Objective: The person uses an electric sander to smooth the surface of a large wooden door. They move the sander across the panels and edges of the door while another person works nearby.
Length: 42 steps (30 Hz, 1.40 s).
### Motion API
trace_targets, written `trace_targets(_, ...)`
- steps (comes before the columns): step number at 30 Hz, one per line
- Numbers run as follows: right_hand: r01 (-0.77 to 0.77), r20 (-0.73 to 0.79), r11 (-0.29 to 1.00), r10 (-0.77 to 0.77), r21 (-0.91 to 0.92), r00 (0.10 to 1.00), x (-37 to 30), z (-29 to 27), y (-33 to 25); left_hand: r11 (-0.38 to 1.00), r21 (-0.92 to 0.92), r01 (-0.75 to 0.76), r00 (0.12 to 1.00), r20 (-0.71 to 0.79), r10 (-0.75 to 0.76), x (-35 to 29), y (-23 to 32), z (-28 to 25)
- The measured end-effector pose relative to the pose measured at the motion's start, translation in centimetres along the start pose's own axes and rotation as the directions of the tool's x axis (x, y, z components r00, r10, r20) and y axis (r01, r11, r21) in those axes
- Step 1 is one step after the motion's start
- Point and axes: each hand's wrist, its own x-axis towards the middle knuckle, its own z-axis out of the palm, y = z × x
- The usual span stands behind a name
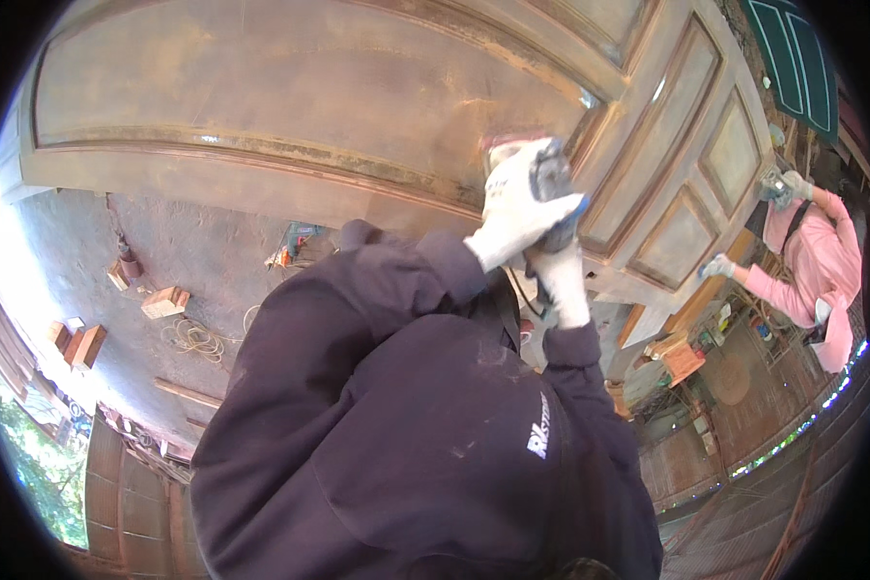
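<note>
A large brown panelled wooden door [261,87] lies across the top of the view, its recessed panels edged with raised moulding. On its near side, by the corner of the long panel, rests a grey power sander [553,180] with a reddish edge at its front. White-gloved, my left hand [514,208] is closed over the sander's top. My right hand [564,278], also in a white glove, grips the sander's rear part, closer to my body. Its fingers are partly hidden. The sander's underside is out of sight.
At right, a co-worker in pink [817,256] holds a tool against the door's far end. On the floor at left lie wooden blocks [165,303], a coiled cord [198,340] and a teal power tool [303,232]. A green panel [795,60] stands at the upper right.
</note>
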Motion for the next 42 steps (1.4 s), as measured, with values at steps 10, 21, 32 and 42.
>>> trace_targets(10, -0.129, 0.149, 0.99, 0.119, 0.057, 0.982, 0.1, -1.1, -5.0, 0.999, 0.027, -0.046, 0.996, -0.069, 0.048, 1.3, 0.3, -0.3)
trace_targets(21, -0.205, 0.112, 0.977, 0.197, 0.064, 0.974, 2.8, -2.4, -6.8, 0.999, 0.017, -0.039, 0.999, -0.004, 0.039, 4.4, 2.3, 0.4)
trace_targets(32, 0.27, -0.114, 0.941, -0.297, -0.202, 0.948, -3.0, 0.4, 5.6, 0.995, 0.082, 0.048, 0.981, 0.182, -0.063, -1.6, 0.7, 1.3)
trace_targets(42, -0.341, 0.037, 0.885, 0.347, 0.316, 0.937, -3.9, -1.4, 2.2, 0.988, 0.148, -0.04, 0.984, 0.177, 0.013, -1.5, 0.0, 4.2)
